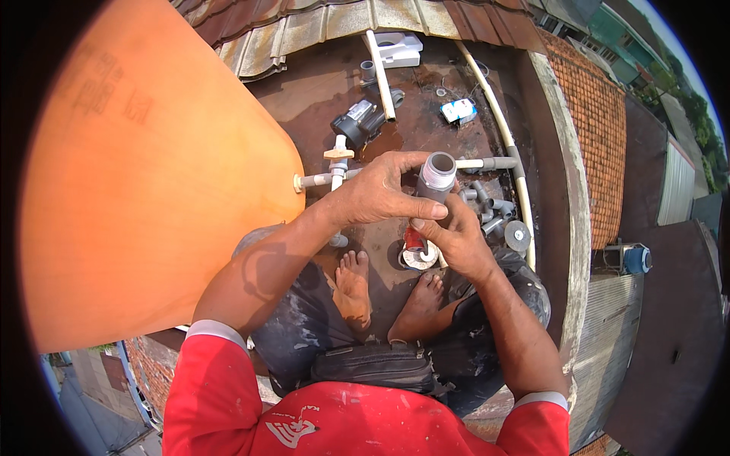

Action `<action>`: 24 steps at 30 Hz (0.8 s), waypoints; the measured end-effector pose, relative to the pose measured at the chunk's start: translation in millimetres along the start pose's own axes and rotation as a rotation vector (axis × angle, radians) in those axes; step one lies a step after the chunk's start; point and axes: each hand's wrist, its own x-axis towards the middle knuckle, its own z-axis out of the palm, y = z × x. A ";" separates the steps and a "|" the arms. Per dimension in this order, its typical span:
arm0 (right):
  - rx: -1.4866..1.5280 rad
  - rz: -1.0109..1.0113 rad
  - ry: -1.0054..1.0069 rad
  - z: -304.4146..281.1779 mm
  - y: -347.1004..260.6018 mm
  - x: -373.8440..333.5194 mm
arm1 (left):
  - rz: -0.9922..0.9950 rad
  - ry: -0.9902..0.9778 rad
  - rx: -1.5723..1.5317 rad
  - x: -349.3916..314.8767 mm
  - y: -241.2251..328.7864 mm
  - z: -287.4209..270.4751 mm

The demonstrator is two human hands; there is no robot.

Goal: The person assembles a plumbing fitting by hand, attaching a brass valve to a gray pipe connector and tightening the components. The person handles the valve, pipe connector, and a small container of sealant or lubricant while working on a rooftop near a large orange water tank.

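A grey threaded pipe fitting (pixel 438 176) stands upright in front of me, its open end up and whitish wrapping around the threads. My left hand (pixel 384 190) is closed round its left side, thumb across the front. From below and the right, my right hand (pixel 462 242) grips the same fitting, with its fingers partly hidden behind it. Just beneath my hands are a red object (pixel 414 240) and a white round piece (pixel 420 257); what they are is hard to make out. Both of my bare feet rest on the brown surface below.
A large orange tank (pixel 160 175) fills the left, joined to a pipe with a valve (pixel 339 154). A black pump (pixel 357 121) lies beyond. Several grey fittings (pixel 494 209) and a grey disc (pixel 518 235) lie right. A white pipe (pixel 496 114) runs along the right-hand wall (pixel 566 152).
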 end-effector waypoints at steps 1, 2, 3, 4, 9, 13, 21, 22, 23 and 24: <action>-0.049 -0.019 0.014 0.6 -3.4 -0.1 | 0.052 -0.007 0.034 -1.8 -0.9 0.6; -0.098 -0.039 0.028 1.5 -6.6 -0.2 | 0.103 -0.015 0.069 -3.0 -1.0 0.6; -0.054 -0.088 0.070 5.7 -8.1 -0.5 | 0.111 -0.029 0.099 -4.5 1.3 0.1; -0.067 -0.065 0.064 4.9 -9.3 -1.0 | 0.122 -0.036 0.111 -5.0 3.2 1.2; -0.140 -0.072 0.033 -5.4 4.9 -0.5 | 0.201 -0.067 0.144 -6.0 5.2 4.7; -0.156 -0.088 0.061 -3.6 2.5 -4.2 | 0.304 -0.100 0.272 -6.9 7.6 2.7; -0.240 -0.071 0.048 -2.7 -8.1 -5.2 | 0.376 -0.175 0.337 -6.9 11.5 3.1; -0.233 -0.059 0.047 -1.1 -11.2 -5.6 | 0.377 -0.182 0.344 -7.9 11.8 2.7; -0.261 -0.074 0.048 -1.0 -11.3 -6.0 | 0.378 -0.190 0.350 -8.8 12.9 2.3; -0.291 -0.090 0.051 -1.1 -11.4 -7.3 | 0.380 -0.199 0.355 -9.0 13.9 2.4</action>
